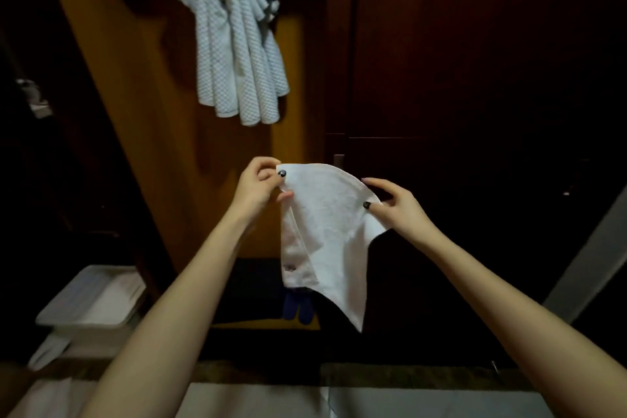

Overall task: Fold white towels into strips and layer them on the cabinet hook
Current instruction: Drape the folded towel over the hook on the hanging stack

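White towel (325,224) pinched btwn left hand (258,187) & right hand (393,204)

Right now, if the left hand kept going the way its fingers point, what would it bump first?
The white towel, whose top corner the left hand pinches. Beyond it, probably the right hand, which pinches the other edge, though depth is hard to judge.

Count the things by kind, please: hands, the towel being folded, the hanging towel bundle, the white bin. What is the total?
hands: 2 (left hand, right hand)
held towel: 1
hanging towel bundle: 1, layers too close to count
white bin: 1
total: 5
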`<state>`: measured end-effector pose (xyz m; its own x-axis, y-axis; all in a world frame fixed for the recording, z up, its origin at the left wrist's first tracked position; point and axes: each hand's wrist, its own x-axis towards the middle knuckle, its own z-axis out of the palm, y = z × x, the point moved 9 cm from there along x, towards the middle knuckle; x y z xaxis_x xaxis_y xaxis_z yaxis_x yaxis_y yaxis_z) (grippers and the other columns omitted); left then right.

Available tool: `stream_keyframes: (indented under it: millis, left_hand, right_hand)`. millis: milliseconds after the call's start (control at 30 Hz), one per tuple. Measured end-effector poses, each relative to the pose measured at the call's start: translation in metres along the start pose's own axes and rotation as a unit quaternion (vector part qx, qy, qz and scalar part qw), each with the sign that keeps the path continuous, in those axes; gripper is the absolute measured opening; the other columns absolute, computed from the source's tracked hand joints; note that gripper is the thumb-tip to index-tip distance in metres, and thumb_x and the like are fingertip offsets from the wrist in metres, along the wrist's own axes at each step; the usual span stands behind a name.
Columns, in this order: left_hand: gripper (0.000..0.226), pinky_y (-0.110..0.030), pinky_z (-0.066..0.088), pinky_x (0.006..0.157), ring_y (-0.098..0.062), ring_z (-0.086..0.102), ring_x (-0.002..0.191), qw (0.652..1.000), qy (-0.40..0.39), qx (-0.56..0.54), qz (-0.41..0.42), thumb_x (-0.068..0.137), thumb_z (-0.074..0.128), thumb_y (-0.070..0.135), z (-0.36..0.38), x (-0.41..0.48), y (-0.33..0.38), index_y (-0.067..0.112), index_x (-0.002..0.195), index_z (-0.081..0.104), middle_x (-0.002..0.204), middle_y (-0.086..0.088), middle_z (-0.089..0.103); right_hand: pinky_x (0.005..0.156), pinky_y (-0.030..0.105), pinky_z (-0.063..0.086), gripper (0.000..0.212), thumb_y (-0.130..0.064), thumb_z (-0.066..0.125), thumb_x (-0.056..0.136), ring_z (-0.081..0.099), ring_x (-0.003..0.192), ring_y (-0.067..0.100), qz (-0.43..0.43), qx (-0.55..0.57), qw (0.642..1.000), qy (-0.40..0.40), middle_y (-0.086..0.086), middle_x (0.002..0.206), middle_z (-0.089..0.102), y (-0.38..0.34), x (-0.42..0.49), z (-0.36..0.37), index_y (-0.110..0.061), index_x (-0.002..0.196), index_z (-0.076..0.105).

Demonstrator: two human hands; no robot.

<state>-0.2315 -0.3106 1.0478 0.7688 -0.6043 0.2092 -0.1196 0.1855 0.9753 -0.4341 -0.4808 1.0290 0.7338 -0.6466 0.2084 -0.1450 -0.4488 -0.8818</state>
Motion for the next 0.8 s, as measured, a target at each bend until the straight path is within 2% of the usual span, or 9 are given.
stream_keyframes:
  millis: [100,133,200,267,333,400,500,633,800]
  left_hand:
    - [0.019,-0.027,0.060,0.070,-0.016,0.064,0.090,0.999,0.024,-0.045,0.000,0.094,0.057,-0.002,-0.012,-0.022,-0.013,0.010,0.107,0.063,0.091,-0.003,0.064]
    - [0.017,-0.028,0.060,0.072,-0.015,0.065,0.091,0.998,0.031,-0.058,0.004,0.093,0.058,-0.001,-0.015,-0.029,-0.015,0.010,0.103,0.066,0.089,0.000,0.066]
    - [0.013,-0.029,0.059,0.074,-0.015,0.068,0.092,0.997,0.035,-0.070,0.009,0.093,0.061,0.003,-0.016,-0.043,-0.015,0.012,0.099,0.068,0.089,0.003,0.069]
    - [0.015,-0.026,0.058,0.071,-0.013,0.070,0.090,0.997,0.033,-0.066,0.018,0.091,0.064,0.003,-0.015,-0.057,-0.013,0.014,0.099,0.069,0.090,0.004,0.071]
    - [0.019,-0.022,0.055,0.068,-0.009,0.070,0.086,0.997,0.033,-0.065,0.028,0.089,0.065,0.001,-0.012,-0.068,-0.007,0.016,0.100,0.070,0.089,0.004,0.071]
    - [0.021,-0.023,0.055,0.070,-0.011,0.069,0.088,0.997,0.035,-0.061,0.033,0.088,0.066,0.001,-0.010,-0.080,-0.004,0.017,0.101,0.070,0.091,0.001,0.072]
    - [0.017,-0.026,0.057,0.077,-0.016,0.069,0.096,0.998,0.034,-0.030,0.052,0.089,0.068,0.011,-0.006,-0.099,0.000,0.022,0.102,0.071,0.100,-0.001,0.073]
    - [0.012,-0.026,0.054,0.075,-0.020,0.070,0.097,0.997,0.021,-0.060,0.033,0.088,0.069,0.018,0.003,-0.113,-0.002,0.025,0.097,0.074,0.102,-0.004,0.073]
    - [0.015,-0.023,0.055,0.074,-0.020,0.071,0.095,0.998,0.005,-0.060,0.037,0.087,0.067,0.027,0.006,-0.120,0.002,0.020,0.095,0.077,0.100,-0.006,0.075]
  right_hand:
    - [0.050,0.021,0.038,0.023,-0.001,0.063,0.089,0.046,0.055,0.013,-0.017,0.102,0.993,-0.053,0.007,0.069,0.056,-0.029,-0.003,0.025,-0.019,0.095,0.076]
    - [0.054,0.019,0.044,0.021,0.001,0.064,0.088,0.051,0.058,0.010,-0.001,0.138,0.986,-0.094,0.005,0.069,0.057,-0.036,-0.006,0.036,-0.016,0.091,0.076]
    - [0.072,0.022,0.056,0.019,0.002,0.068,0.086,0.066,0.077,0.010,0.024,0.179,0.964,-0.195,0.004,0.079,0.066,-0.046,-0.016,0.059,-0.013,0.097,0.072]
    - [0.085,0.025,0.057,0.027,0.001,0.072,0.082,0.070,0.094,0.013,0.002,0.128,0.958,-0.255,0.002,0.093,0.074,-0.056,-0.027,0.073,-0.014,0.104,0.069]
    - [0.084,0.024,0.055,0.021,-0.004,0.076,0.081,0.072,0.090,0.010,-0.052,0.033,0.976,-0.210,0.000,0.088,0.077,-0.067,-0.031,0.071,-0.017,0.097,0.070]
    - [0.071,0.019,0.050,0.009,-0.009,0.073,0.085,0.070,0.071,0.007,-0.091,0.015,0.983,-0.156,0.001,0.071,0.074,-0.078,-0.036,0.067,-0.017,0.082,0.070]
    - [0.061,0.014,0.044,0.014,-0.015,0.069,0.088,0.065,0.059,0.008,-0.116,0.018,0.986,-0.117,0.002,0.061,0.070,-0.085,-0.046,0.064,-0.017,0.073,0.070]
    - [0.054,0.013,0.040,0.024,-0.023,0.071,0.088,0.061,0.052,0.007,-0.124,-0.042,0.985,-0.112,0.003,0.056,0.067,-0.084,-0.057,0.071,-0.012,0.067,0.067]
    - [0.064,0.030,0.048,0.021,-0.020,0.070,0.088,0.065,0.058,0.016,-0.128,-0.029,0.986,-0.106,0.003,0.058,0.067,-0.081,-0.062,0.070,-0.011,0.069,0.069]
